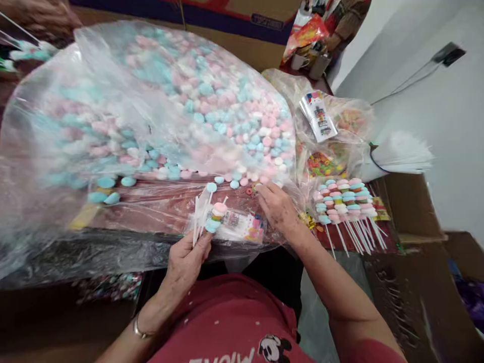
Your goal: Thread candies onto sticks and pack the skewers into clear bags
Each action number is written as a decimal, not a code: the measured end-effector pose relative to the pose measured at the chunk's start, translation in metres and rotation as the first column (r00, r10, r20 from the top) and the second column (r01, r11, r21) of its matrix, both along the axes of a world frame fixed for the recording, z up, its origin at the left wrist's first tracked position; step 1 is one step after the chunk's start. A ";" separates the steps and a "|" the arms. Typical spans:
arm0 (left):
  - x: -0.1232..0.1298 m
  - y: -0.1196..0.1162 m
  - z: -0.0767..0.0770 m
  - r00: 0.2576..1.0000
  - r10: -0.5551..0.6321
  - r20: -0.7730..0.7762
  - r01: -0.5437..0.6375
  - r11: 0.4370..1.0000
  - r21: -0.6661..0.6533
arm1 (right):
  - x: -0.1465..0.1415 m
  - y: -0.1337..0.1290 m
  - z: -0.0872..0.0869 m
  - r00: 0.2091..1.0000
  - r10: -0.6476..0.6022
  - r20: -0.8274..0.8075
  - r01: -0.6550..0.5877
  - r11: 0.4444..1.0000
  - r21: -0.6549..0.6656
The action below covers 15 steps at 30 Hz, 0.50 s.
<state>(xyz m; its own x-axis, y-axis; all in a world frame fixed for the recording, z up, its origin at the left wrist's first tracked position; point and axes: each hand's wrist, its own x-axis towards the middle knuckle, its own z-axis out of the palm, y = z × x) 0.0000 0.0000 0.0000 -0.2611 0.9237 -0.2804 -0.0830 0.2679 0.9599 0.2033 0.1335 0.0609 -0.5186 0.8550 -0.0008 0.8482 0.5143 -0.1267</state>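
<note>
My left hand (185, 259) is closed around several white sticks (199, 217). One of them is a candy skewer (217, 216) threaded with pink and blue marshmallows and coloured pieces between them. A loose blue marshmallow (211, 187) shows at the tips of the sticks. Over on the tabletop, my right hand (279, 210) has its fingers bent down beside small gummy rings (250, 191); whatever lies under the fingertips is hidden. Between both hands lies a printed clear packet (242, 225).
A huge clear bag of pink, blue and white marshmallows (212, 106) spreads across the table. Finished-looking marshmallow skewers (346, 201) lie in rows at right, below bags of gummies (327, 164) and printed sachets (318, 117). White sticks (404, 154) stand bundled near cardboard boxes (408, 206).
</note>
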 end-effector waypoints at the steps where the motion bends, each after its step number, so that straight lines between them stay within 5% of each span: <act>1: -0.001 0.001 0.001 1.000 0.008 -0.002 -0.008 1.000 0.000 | -0.005 0.004 0.001 0.999 -0.027 0.029 0.027 0.999 -0.019; 9: -0.005 0.004 0.003 1.000 0.002 0.000 -0.002 1.000 0.015 | -0.020 0.003 0.002 0.980 -0.095 0.176 0.106 0.993 -0.055; 15: -0.004 0.003 0.001 0.999 -0.040 -0.008 0.041 0.998 0.039 | -0.010 0.009 -0.009 0.996 -0.028 -0.080 0.035 0.996 0.082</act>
